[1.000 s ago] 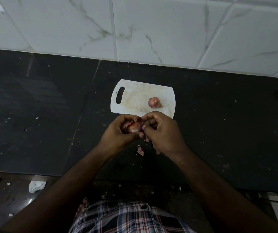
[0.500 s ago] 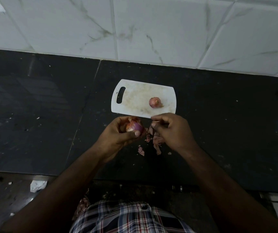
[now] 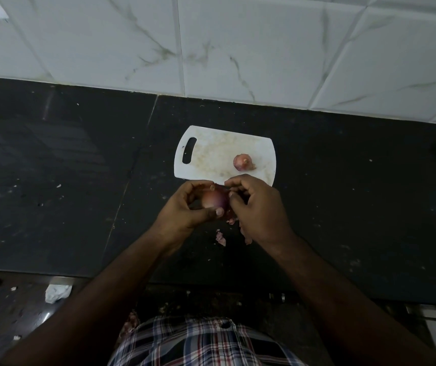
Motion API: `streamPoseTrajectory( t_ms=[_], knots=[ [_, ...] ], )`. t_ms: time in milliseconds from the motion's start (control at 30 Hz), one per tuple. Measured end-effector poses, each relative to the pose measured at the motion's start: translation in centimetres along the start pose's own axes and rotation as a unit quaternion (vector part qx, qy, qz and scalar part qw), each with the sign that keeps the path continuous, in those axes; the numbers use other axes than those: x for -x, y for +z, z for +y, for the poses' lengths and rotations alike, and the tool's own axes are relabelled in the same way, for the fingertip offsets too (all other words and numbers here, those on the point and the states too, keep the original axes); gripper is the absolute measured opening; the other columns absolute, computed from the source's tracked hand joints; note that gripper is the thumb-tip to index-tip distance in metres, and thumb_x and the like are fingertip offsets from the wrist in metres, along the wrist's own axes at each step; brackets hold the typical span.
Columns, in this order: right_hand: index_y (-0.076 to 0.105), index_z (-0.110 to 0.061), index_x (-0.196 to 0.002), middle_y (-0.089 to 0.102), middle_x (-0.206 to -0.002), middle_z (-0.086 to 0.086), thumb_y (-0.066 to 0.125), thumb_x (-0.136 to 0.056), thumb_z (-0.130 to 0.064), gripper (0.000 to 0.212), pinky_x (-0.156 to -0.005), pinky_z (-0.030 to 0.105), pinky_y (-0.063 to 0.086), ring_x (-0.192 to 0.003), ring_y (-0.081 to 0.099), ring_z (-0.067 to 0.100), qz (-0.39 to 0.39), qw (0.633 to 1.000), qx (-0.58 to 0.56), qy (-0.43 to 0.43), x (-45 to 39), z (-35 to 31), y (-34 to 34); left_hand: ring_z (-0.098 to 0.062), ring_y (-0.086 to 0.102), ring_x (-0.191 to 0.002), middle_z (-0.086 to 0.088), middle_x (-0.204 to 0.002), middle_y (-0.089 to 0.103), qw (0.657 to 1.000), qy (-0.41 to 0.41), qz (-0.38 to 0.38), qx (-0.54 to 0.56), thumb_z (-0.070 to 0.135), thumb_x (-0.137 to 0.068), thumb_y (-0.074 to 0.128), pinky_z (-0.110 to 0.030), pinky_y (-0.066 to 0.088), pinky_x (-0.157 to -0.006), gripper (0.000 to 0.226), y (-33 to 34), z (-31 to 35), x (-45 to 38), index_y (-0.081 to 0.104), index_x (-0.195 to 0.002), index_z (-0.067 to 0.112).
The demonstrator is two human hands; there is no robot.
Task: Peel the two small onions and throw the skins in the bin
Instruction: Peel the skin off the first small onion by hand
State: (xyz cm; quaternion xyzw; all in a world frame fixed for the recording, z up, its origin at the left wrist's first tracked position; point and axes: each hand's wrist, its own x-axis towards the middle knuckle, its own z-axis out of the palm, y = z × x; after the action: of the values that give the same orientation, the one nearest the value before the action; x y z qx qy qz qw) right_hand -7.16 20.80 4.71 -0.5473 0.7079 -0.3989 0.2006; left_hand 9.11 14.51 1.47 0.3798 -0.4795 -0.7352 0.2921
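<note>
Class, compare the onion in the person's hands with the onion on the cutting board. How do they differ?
The held onion is gripped by the left hand above the counter; the board onion lies untouched on the cutting board. The held onion shows smooth, glossy flesh; the board onion looks duller, with a dry tip. Both are small and reddish.

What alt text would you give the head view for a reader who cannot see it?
Over a dark counter, the left hand holds a small onion while the right hand picks at its skin. A second onion sits on a white cutting board, and skin scraps lie below the hands.
</note>
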Motion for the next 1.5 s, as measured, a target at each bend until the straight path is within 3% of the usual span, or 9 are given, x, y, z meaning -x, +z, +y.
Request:
streamPoseTrajectory(
  t_ms=[267, 433, 600, 967, 1100, 1167, 1233, 1433, 1500],
  knots=[
    [0.076, -0.019, -0.104, 0.071, -0.097, -0.011, 0.07, -0.089, -0.017, 0.016, -0.079, 0.015, 0.051, -0.088, 0.064, -0.001, 0.003, 1.0, -0.011, 0.004, -0.2, 0.0, -1.5, -0.029, 0.066, -0.116, -0.013, -0.126, 0.066, 1.0, -0.009, 0.011, 0.019, 0.006, -0.064, 0.086, -0.04, 0.056, -0.091, 0.076, -0.3, -0.1, -0.2, 0.052, -0.131, 0.013],
    [0.078, -0.02, -0.102, 0.073, -0.094, -0.009, 0.071, -0.087, -0.023, 0.017, -0.08, 0.029, 0.057, -0.086, 0.066, 0.002, -0.06, 0.998, 0.017, 0.011, 0.0, -0.1, -1.0, -0.03, 0.068, -0.112, -0.012, -0.121, 0.067, 1.0, 0.002, 0.018, -0.019, 0.013, -0.06, 0.087, -0.043, 0.057, -0.093, 0.069, -0.2, -0.1, -0.2, 0.06, -0.123, 0.012],
    [0.077, -0.02, -0.102, 0.072, -0.092, -0.006, 0.065, -0.089, -0.022, 0.018, -0.077, 0.035, 0.056, -0.085, 0.065, 0.005, -0.06, 0.997, 0.038, -0.019, 0.0, 0.3, -0.9, -0.033, 0.068, -0.11, -0.016, -0.119, 0.07, 0.999, 0.009, 0.018, -0.026, 0.012, -0.061, 0.087, -0.046, 0.056, -0.095, 0.063, -0.3, -0.2, -0.4, 0.064, -0.12, 0.006],
    [0.075, -0.014, -0.1, 0.07, -0.091, -0.002, 0.067, -0.087, -0.016, 0.016, -0.075, 0.032, 0.055, -0.085, 0.063, 0.008, -0.04, 0.998, 0.037, -0.044, 0.1, 0.1, -0.5, -0.035, 0.067, -0.111, -0.019, -0.12, 0.069, 1.0, -0.003, -0.001, 0.02, 0.005, -0.065, 0.084, -0.052, 0.051, -0.1, 0.059, -0.4, -0.2, -0.3, 0.063, -0.12, 0.003],
    [0.073, -0.014, -0.107, 0.072, -0.1, -0.003, 0.065, -0.09, -0.014, 0.019, -0.081, 0.021, 0.054, -0.092, 0.064, 0.005, -0.025, 0.998, 0.03, -0.04, -0.2, -0.3, -0.7, -0.039, 0.065, -0.114, -0.019, -0.121, 0.069, 1.0, 0.002, -0.02, 0.019, 0.006, -0.068, 0.085, -0.054, 0.051, -0.1, 0.059, -0.2, -0.1, -0.1, 0.063, -0.122, 0.002],
    [0.073, -0.016, -0.112, 0.073, -0.104, -0.004, 0.065, -0.09, -0.016, 0.023, -0.081, 0.009, 0.049, -0.094, 0.064, 0.002, -0.037, 0.998, 0.015, -0.04, -0.4, -0.7, -1.1, -0.037, 0.066, -0.114, -0.018, -0.121, 0.07, 0.999, 0.005, -0.029, 0.012, 0.002, -0.071, 0.08, -0.05, 0.054, -0.098, 0.054, -0.1, 0.0, 0.0, 0.064, -0.123, 0.004],
    [0.072, -0.016, -0.114, 0.074, -0.104, -0.004, 0.067, -0.089, -0.017, 0.025, -0.081, 0.006, 0.048, -0.094, 0.065, 0.001, -0.052, 0.997, 0.015, -0.06, -0.5, -1.1, -1.3, -0.034, 0.067, -0.114, -0.016, -0.121, 0.07, 0.999, 0.005, -0.036, 0.015, -0.001, -0.074, 0.075, -0.045, 0.056, -0.096, 0.051, 0.0, 0.1, 0.1, 0.064, -0.124, 0.006],
    [0.068, -0.012, -0.122, 0.073, -0.112, 0.003, 0.066, -0.092, -0.015, 0.03, -0.091, 0.028, 0.055, -0.105, 0.067, 0.014, -0.038, 0.993, 0.046, -0.1, -0.3, -1.1, -1.5, -0.034, 0.067, -0.114, -0.018, -0.121, 0.07, 0.998, 0.002, -0.055, 0.015, 0.0, -0.075, 0.074, -0.045, 0.055, -0.097, 0.05, 0.1, 0.3, 0.2, 0.065, -0.125, 0.005],
    [0.066, -0.011, -0.123, 0.072, -0.115, 0.004, 0.064, -0.093, -0.015, 0.031, -0.092, 0.029, 0.053, -0.107, 0.066, 0.016, -0.046, 0.989, 0.075, -0.116, -0.2, -1.0, -1.4, -0.034, 0.067, -0.114, -0.017, -0.12, 0.071, 0.998, 0.0, -0.059, 0.01, 0.0, -0.075, 0.074, -0.044, 0.055, -0.097, 0.051, 0.2, 0.2, 0.2, 0.064, -0.125, 0.005]
  ],
)
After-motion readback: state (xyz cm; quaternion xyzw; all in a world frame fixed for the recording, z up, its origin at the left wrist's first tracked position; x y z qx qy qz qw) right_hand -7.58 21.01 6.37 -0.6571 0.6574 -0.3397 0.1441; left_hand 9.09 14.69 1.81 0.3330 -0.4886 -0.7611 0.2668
